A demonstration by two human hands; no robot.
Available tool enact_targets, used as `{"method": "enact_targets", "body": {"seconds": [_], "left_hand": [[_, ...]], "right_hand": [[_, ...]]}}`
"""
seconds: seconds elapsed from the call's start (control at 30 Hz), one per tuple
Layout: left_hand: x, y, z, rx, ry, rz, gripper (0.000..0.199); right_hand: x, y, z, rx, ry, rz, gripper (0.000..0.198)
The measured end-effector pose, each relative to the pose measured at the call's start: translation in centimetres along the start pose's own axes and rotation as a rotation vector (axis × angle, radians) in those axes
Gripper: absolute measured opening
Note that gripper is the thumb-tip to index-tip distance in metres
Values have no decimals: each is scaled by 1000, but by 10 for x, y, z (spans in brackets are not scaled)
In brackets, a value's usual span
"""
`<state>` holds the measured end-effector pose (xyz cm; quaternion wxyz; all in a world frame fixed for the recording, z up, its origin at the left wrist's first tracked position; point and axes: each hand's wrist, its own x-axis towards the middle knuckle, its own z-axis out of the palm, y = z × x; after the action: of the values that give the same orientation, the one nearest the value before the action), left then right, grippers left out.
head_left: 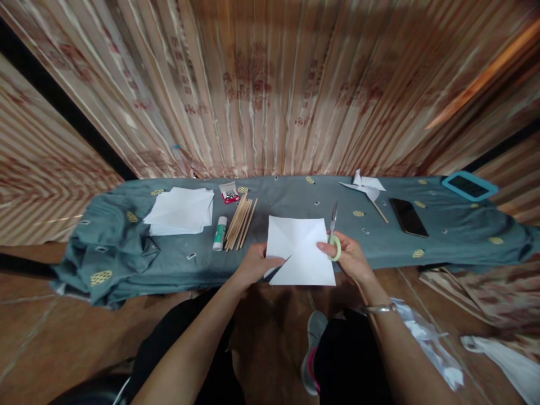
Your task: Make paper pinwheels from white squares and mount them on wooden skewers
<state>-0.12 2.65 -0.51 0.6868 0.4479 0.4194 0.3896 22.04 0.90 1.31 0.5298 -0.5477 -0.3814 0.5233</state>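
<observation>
A square sheet of white paper (301,247) is held out over the near edge of the cloth-covered surface. One slit runs from its lower left corner toward the middle, and faint creases cross it. My left hand (256,263) pinches the left edge, thumb on top beside the slit. My right hand (348,256) has the scissors (333,228) by their pale green handles, blades pointing away from me and apparently together. The right thumb also presses on the paper's right edge. The fingers beneath the sheet are hidden.
On the grey-green cloth (287,197) lie a paper stack (181,209), a glue stick (220,233), several wooden sticks (241,224) and a red box of small metal pins (229,194). To the right are a paper pinwheel (366,187), a phone (408,217) and a blue-framed device (470,185).
</observation>
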Motion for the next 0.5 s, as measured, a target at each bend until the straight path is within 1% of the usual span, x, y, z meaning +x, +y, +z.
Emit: {"method": "enact_targets", "body": {"seconds": [0.1, 0.17, 0.27, 0.37, 0.43, 0.5], "left_hand": [[0, 5, 0, -30, -8, -6, 29], [0, 10, -3, -41, 32, 1, 31], [1, 15, -8, -112, 158, 59, 33], [0, 14, -5, -290, 277, 66, 35], [-3, 12, 4, -407, 260, 28, 37], [-6, 10, 16, -468, 135, -15, 43]], "right_hand": [[4, -2, -10, 41, 77, -26, 43], [6, -3, -16, 90, 150, -65, 40], [10, -3, -17, 191, 263, -138, 33], [15, -2, -5, 284, 332, -178, 30], [18, 0, 7, 303, 334, -204, 29], [20, 2, 19, 302, 326, -219, 29]]}}
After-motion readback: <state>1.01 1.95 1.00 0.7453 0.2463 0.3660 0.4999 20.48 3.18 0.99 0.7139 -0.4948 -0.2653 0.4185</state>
